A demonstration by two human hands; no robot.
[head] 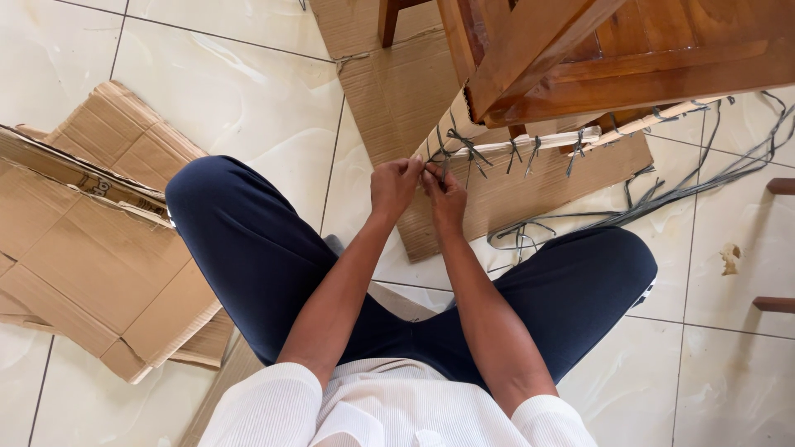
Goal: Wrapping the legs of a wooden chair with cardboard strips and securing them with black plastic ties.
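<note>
White ribbed shirt (389,406) at bottom edge, nearest the lens; dark navy trousers (248,248) below it, knees spread, person seated on the pale tiled floor (248,99); both forearms run forward and meet at the middle. Left hand (394,185) and right hand (445,192) pressed close together, fingertips pinching a dark grey cord (436,165) at the near end of a pale cane rail (530,142); the rail runs right and up under a brown wooden chair frame (613,58), with knotted cord ends standing off it at intervals. Judgement: a good knot here wants the cord kept taut against the rail, both hands close to the wrap, slack drawn out before tightening. Loose grey cord bundle (662,194) trails over the floor to the right; flattened brown cardboard sheet (397,91) under the work, more torn cardboard (91,240) at left. Fingertips hide the knot itself; chair frame cut off at top; cord's path around the rail hard to make out.
</note>
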